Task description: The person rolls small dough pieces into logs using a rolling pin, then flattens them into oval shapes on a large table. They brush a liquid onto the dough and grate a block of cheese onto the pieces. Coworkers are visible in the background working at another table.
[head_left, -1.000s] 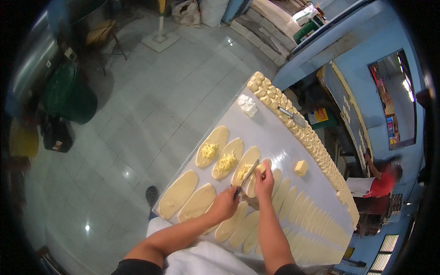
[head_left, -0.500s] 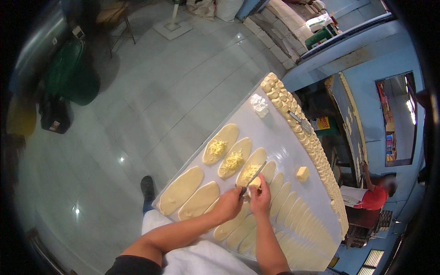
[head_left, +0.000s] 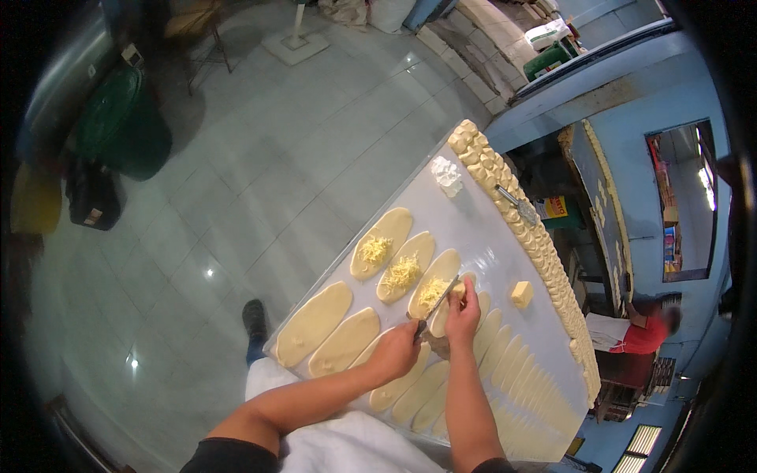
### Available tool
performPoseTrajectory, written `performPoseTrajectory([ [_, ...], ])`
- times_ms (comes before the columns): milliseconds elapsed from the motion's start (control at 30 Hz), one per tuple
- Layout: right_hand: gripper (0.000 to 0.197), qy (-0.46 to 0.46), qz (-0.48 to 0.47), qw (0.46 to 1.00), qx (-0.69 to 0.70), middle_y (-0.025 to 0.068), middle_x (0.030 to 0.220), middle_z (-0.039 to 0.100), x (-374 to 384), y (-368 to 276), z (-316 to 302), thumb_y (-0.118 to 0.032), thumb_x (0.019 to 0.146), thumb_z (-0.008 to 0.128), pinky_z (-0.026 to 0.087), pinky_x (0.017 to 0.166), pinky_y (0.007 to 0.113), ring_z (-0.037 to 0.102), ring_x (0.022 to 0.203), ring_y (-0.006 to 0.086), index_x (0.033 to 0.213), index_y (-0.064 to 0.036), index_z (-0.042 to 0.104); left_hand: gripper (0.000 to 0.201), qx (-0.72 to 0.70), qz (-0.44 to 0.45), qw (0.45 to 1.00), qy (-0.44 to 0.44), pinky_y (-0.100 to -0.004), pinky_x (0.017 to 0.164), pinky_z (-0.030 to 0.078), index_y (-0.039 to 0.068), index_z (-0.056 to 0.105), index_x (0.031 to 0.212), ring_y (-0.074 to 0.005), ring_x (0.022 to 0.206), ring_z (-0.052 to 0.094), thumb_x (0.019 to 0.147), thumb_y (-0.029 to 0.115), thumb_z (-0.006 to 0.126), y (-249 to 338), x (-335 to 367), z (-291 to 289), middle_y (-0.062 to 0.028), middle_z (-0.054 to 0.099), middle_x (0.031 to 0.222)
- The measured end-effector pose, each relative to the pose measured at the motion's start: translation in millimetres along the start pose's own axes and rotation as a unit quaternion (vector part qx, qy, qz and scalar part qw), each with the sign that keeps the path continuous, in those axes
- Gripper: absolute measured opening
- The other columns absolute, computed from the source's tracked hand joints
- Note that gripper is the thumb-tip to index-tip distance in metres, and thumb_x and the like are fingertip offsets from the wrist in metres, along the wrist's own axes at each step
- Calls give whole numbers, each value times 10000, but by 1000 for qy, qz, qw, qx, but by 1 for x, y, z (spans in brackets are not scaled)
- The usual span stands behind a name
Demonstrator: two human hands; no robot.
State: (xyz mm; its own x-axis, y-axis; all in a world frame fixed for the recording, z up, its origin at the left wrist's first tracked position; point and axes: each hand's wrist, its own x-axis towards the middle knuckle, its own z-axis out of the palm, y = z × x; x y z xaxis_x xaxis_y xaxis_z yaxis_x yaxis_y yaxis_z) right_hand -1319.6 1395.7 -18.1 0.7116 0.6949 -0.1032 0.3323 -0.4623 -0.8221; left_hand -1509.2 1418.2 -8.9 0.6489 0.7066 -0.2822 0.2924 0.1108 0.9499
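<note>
My left hand (head_left: 399,349) is closed round the dark handle of a flat metal grater (head_left: 443,298), which slants up and right over an oval piece of dough. My right hand (head_left: 463,315) grips a pale yellow block of cheese (head_left: 458,290) at the upper part of the grater. Beneath it, grated cheese (head_left: 430,293) lies on the dough oval (head_left: 446,263). Two more ovals to the left carry heaps of grated cheese (head_left: 403,272). Other flat dough ovals (head_left: 314,325) lie bare in rows, nearer me and to the right.
The pale table (head_left: 495,236) has thick rows of dough lumps (head_left: 482,167) along its far right edge, with a metal tool (head_left: 517,206) on them. A white lump (head_left: 446,177) and another cheese block (head_left: 521,295) sit nearby. A person in red (head_left: 640,335) works at another table.
My right hand and the cheese block have slid up and right along the grater. My left hand has barely moved. The other person's arm has shifted.
</note>
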Motion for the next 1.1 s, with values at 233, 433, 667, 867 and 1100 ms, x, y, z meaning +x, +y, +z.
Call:
performPoseTrajectory([
  [233,480,-28,-40,998,-33,149,1299,607,-49,-7,3,-80,984,621,502,985,328,600,1189,222,1437,10,492,221,-13,15,1000,11,-541,832,505,12,588,1097,-466,962,630,897,100,620,1,0,0,-264,658,1011],
  [433,492,46,-26,998,-44,138,1310,605,1,6,-6,-104,986,622,505,954,320,616,1147,216,1448,-3,488,275,-1,23,1000,-14,-534,836,502,-54,554,1148,-462,971,629,907,71,595,6,-2,-4,-288,653,1032],
  [667,469,52,-48,998,-1,126,1266,619,-41,13,-3,-162,1003,615,515,902,304,623,1055,181,1423,14,500,250,13,30,999,7,-536,831,501,-23,570,1131,-466,972,627,906,79,608,9,-2,2,-280,657,1029],
  [867,435,-17,-21,998,54,58,1141,648,-41,13,-6,-202,1046,550,511,841,286,607,963,136,1437,-19,499,239,11,28,1000,7,-525,835,497,8,582,1130,-456,986,622,913,101,616,16,-6,1,-267,657,1040],
  [1100,398,40,159,833,528,49,1160,633,-49,-13,-50,-291,1043,545,547,797,304,616,930,148,1367,-60,531,299,6,64,998,-9,-547,836,497,-34,545,1173,-476,962,630,910,91,610,49,-13,-3,-275,663,1022],
])
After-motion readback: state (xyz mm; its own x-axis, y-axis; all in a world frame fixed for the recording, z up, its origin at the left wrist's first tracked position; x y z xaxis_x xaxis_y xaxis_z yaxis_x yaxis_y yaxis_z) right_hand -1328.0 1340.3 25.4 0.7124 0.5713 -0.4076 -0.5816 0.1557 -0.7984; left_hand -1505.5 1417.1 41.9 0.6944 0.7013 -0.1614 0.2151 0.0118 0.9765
